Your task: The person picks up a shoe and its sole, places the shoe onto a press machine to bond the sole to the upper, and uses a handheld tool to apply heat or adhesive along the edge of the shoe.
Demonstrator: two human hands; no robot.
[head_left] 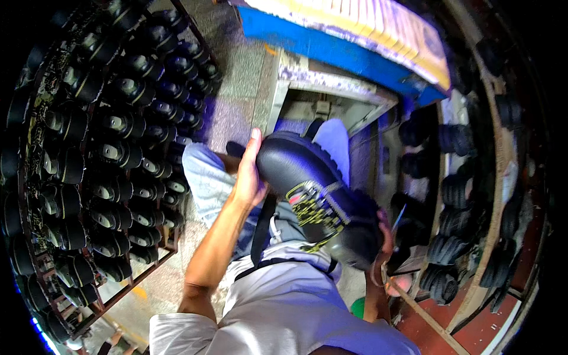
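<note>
"Holding what, exactly, with those two hands?"

"A black shoe, tilted on its side, with yellow-and-black laces turned toward the wearer's body and its lugged sole turned away. It lies between the hands, above the lap."

"Where does the left hand meet it?"

"At the rounded toe. The palm sits against the toe's left side, thumb stretched up along it, the other fingers hidden behind. I'd call it gripping the toe end."

"And the right hand?"

"Closed against the opposite end, around the heel or ankle; I can't tell which, as it's in shadow and partly covered by the shoe. So the shoe runs slantwise, toe up by the left hand, other end down by the right."

"Does it rest on the jeans?"

"I cannot tell."

"What stands around?"

"A metal rack on the left, dark footwear in rows from its lower rail upward and out to its right edge. Opposite, dark soles sit along a shelf's wooden edge. Beyond the toe is a unit with a blue front."
</note>
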